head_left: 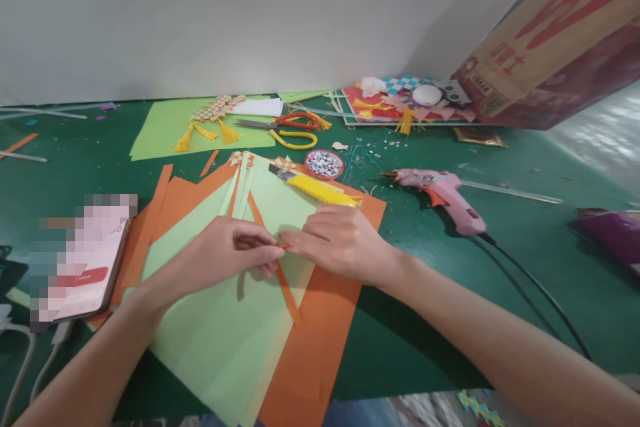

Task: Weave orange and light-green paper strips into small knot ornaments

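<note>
My left hand (245,250) and my right hand (340,240) meet fingertip to fingertip over a light green paper sheet (220,347). Both are closed in a pinch on a narrow orange paper strip (288,290); its middle is partly hidden by the fingers. One end points toward the back of the sheet, the other hangs down to the right. Orange paper (310,353) lies under the green sheet. Just beyond my right hand rests a yellow utility knife (320,190) with its blade out. Pale green strips (241,177) lie behind my left hand.
Scissors (290,125) and a woven ornament with yellow tassels (220,107) lie at the back. A pink glue gun (445,193) with its cord is on the right, below a paper bag (555,47). A phone (90,267) lies left; a dish of googly eyes (324,164) stands centrally.
</note>
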Demonstrator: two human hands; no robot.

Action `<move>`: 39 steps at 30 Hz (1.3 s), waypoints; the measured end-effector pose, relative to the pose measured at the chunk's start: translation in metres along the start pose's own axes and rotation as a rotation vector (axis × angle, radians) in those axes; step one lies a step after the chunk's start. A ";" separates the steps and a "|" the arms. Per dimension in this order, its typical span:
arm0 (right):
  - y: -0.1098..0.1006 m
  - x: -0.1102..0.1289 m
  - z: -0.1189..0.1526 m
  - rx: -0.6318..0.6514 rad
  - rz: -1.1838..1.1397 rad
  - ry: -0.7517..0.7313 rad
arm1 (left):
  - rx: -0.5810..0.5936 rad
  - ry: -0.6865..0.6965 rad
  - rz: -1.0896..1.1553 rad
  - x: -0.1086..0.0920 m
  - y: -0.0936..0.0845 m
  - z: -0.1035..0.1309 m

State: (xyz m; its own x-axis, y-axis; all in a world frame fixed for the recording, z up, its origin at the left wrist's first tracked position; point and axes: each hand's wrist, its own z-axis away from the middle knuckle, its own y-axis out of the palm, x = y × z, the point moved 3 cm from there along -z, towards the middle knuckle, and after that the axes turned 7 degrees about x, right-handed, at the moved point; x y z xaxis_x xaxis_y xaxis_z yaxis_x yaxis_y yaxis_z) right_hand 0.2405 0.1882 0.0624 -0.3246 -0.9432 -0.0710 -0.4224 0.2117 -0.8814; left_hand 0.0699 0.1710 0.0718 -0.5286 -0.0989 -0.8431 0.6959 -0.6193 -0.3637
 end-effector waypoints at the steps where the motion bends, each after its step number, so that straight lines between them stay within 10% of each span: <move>1: 0.001 0.000 0.000 -0.002 -0.032 0.015 | 0.001 0.002 0.001 -0.001 0.000 0.000; 17: -0.005 -0.006 -0.004 0.039 -1.016 0.531 | 0.128 -0.038 0.277 0.000 -0.001 0.002; 39: -0.004 -0.008 -0.005 0.033 -1.160 0.681 | 0.326 -0.006 0.414 0.005 0.008 0.000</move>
State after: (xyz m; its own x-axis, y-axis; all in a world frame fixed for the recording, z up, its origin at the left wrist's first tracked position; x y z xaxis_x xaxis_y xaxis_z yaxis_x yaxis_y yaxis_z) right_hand 0.2406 0.1966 0.0687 -0.1539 -0.2563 0.9543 -0.7209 -0.6314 -0.2858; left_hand 0.0723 0.1654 0.0649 -0.2449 -0.3909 -0.8873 0.6603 -0.7374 0.1426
